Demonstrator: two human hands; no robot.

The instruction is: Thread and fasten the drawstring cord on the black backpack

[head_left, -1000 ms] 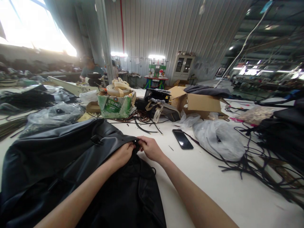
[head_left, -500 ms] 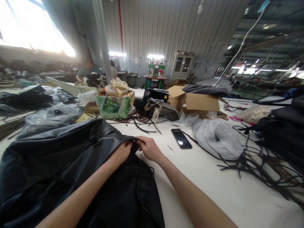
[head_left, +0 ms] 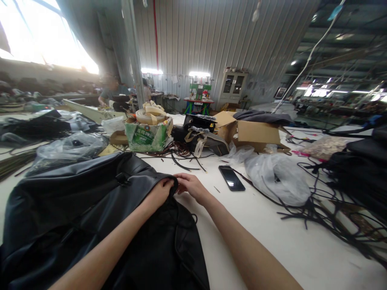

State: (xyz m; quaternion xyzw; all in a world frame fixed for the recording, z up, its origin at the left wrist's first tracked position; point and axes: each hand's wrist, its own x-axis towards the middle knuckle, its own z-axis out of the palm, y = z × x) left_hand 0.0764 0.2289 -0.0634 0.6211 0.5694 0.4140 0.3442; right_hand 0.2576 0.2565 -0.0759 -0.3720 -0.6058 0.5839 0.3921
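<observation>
A large black bag [head_left: 75, 201] of smooth, leather-like material lies across the left of the white table [head_left: 254, 229]. My left hand [head_left: 161, 191] reaches inside its opening, fingers closed on the edge from within. On the outer side of that same edge, my right hand [head_left: 192, 186] pinches the rim, thumb and fingers bent together. Whatever sits between the fingertips is hidden by the fold. A black buckle [head_left: 122, 178] shows on the bag's upper face, and a thin black cord loop [head_left: 194, 218] sticks out at its right side.
A phone [head_left: 231, 178] lies right of my hands. Beyond are a green-and-white basket [head_left: 146, 139] with tape rolls, a cardboard box [head_left: 256, 132] and a plastic bag [head_left: 276, 177]. Black cords [head_left: 323, 213] and black bags [head_left: 359, 169] crowd the right. A person [head_left: 113, 94] sits far back left.
Both hands keep their hold on the bag's edge; the fingers have shifted slightly. The whole view has moved a little, so things appear slightly lower and further right.
</observation>
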